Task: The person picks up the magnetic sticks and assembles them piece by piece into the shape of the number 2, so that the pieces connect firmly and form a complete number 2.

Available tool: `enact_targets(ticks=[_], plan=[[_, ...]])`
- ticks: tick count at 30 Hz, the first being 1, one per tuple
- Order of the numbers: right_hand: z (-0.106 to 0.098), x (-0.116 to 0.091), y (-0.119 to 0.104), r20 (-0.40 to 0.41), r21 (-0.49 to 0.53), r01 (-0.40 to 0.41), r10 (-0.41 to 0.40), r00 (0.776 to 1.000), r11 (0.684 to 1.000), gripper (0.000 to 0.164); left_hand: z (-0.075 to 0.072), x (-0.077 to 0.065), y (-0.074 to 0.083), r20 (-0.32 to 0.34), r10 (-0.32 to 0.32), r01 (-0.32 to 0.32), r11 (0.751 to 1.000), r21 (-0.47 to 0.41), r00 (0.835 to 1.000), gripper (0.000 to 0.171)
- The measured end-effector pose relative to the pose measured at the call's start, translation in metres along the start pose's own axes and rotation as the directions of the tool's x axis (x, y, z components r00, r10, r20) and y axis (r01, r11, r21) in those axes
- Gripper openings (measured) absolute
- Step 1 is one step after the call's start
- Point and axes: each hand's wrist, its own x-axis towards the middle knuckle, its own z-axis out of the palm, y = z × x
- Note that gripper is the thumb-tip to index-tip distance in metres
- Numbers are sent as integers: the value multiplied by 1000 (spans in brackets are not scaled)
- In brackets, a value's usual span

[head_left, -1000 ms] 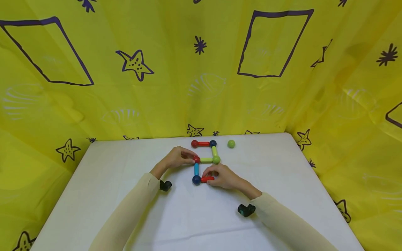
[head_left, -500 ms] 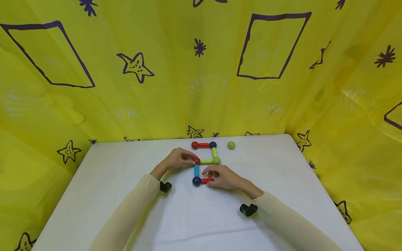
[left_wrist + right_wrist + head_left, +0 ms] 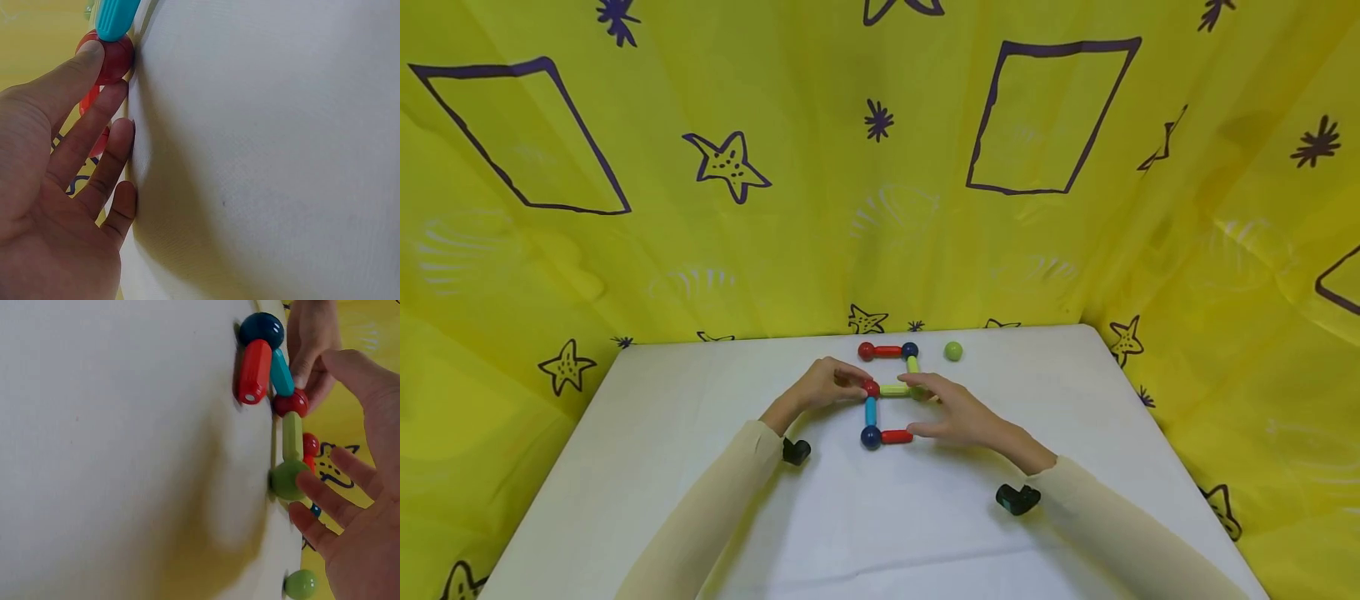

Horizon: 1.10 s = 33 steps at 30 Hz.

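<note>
On the white table, balls and rods join in a stepped, S-like chain. My left hand (image 3: 820, 385) pinches its middle red ball (image 3: 116, 61) between thumb and fingers. From that ball a light blue rod (image 3: 871, 412) runs down to a dark blue ball (image 3: 871, 437), where a red rod (image 3: 897, 437) points right with its far end bare. A yellow-green rod (image 3: 893, 390) links the red ball to a green ball (image 3: 286, 481). My right hand (image 3: 962, 414), holding nothing, spreads its fingers close by the green ball, partly covering it in the head view.
At the chain's far end, another red rod (image 3: 888, 352) lies between a red ball (image 3: 866, 351) and a dark blue ball (image 3: 910, 350). A loose green ball (image 3: 953, 351) sits to the right. Yellow patterned curtain (image 3: 805, 250) surrounds the table's back and sides.
My right hand has let go of the lower red rod, opened its fingers and drawn back to the right. My left hand stays at the middle red ball.
</note>
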Motion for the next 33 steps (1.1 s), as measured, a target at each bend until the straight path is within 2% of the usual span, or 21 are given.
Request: enact_targets(ticks=[8, 21, 27, 33], plan=[[-16, -13, 12, -128, -11, -45, 43, 991, 999, 80, 0, 0, 2, 1, -9, 9, 1000, -18, 1000, 28], [-30, -24, 35, -227, -38, -47, 37, 973, 998, 77, 0, 0, -1, 5, 1, -1, 1000, -6, 1000, 29], [-38, -21, 39, -307, -32, -89, 75, 949, 996, 71, 0, 0, 0, 1, 9, -9, 1000, -17, 1000, 29], [-43, -15, 47, -367, -30, -177, 154, 918, 984, 67, 0, 0, -2, -1, -9, 9, 1000, -15, 1000, 28]])
